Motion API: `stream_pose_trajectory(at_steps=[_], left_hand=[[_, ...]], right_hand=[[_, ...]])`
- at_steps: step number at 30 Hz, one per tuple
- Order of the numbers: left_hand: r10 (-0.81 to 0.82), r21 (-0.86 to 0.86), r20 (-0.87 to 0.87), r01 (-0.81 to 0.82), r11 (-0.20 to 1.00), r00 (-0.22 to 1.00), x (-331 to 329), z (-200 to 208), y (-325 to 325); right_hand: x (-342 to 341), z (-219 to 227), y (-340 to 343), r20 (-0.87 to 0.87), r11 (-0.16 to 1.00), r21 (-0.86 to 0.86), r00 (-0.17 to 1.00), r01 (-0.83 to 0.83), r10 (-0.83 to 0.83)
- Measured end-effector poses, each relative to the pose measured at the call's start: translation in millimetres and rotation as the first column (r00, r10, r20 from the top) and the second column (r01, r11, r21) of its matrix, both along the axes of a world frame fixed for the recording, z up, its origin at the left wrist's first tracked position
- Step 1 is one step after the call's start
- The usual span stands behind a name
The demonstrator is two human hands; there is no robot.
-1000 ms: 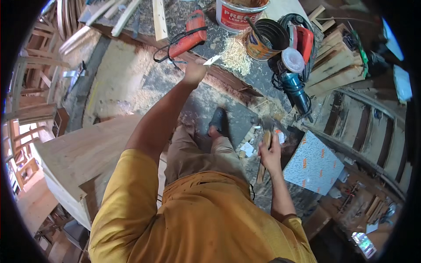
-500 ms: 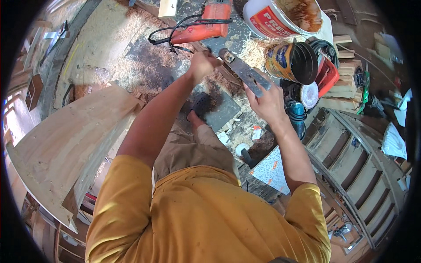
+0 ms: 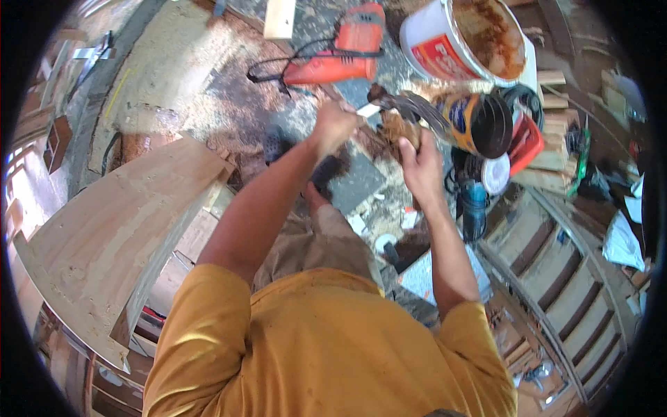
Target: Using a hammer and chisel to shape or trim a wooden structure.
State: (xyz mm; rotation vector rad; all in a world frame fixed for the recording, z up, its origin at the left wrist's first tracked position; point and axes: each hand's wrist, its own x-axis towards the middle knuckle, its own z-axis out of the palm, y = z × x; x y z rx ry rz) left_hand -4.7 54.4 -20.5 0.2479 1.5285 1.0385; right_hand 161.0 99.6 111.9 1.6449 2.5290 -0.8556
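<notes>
My right hand (image 3: pixel 422 167) grips a metal hand plane (image 3: pixel 417 111) with a brown rear part, its thumb showing along the near side. The plane is tilted and partly smeared by motion. Left of it, my left hand (image 3: pixel 336 125) is closed, and what its fingers hold is hidden. A small pale flat piece (image 3: pixel 368 110) shows between the left fingers and the plane. Under both hands runs a narrow brown wooden strip (image 3: pixel 375 141), partly covered by them. Just beyond the left hand lies an orange corded power tool (image 3: pixel 347 52).
A white bucket (image 3: pixel 445 45) and an open tin (image 3: pixel 490 125) stand far right, beside a teal power tool (image 3: pixel 474 208). A large curved wooden panel (image 3: pixel 118 222) fills the left. Slatted wooden framing (image 3: pixel 556 271) lies right. Shavings (image 3: pixel 229 76) cover the floor.
The plane has turned over from showing its flat metal sole to showing its side and brown part. My left hand has moved slightly right and nearer. The whole view has shifted a little.
</notes>
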Motion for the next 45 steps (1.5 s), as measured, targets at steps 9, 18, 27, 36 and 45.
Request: stream_pose_trajectory(at_steps=[9,18,27,36,45], left_hand=[[0.025,0.071,0.014,-0.026,0.997,1.000,11.4,-21.4,-14.8],[-0.003,0.268,-0.315,0.092,0.959,0.949,22.9,35.7,20.6],[-0.071,0.258,-0.709,0.352,0.900,0.701,-2.1,61.0,-19.4],[0.162,0.123,-0.854,-0.110,0.986,0.495,-208.7,24.0,-73.1],[0.195,0.033,-0.248,-0.192,0.981,0.949,-346.5,-24.9,18.5]], right_hand=[[18.0,-7.2,-7.8,-0.125,0.980,-0.112,0.976,0.163,-0.177],[103.8,-2.4,-74.5,-0.433,0.875,-0.406,0.786,0.266,-0.440],[119.0,-0.2,-105.3,-0.427,0.823,-0.483,0.740,0.299,-0.520],[6.8,22.2,-80.6,-0.367,0.827,-0.488,0.794,0.278,-0.484],[-103.6,53.5,-58.1,-0.310,0.811,-0.525,0.829,0.258,-0.465]])
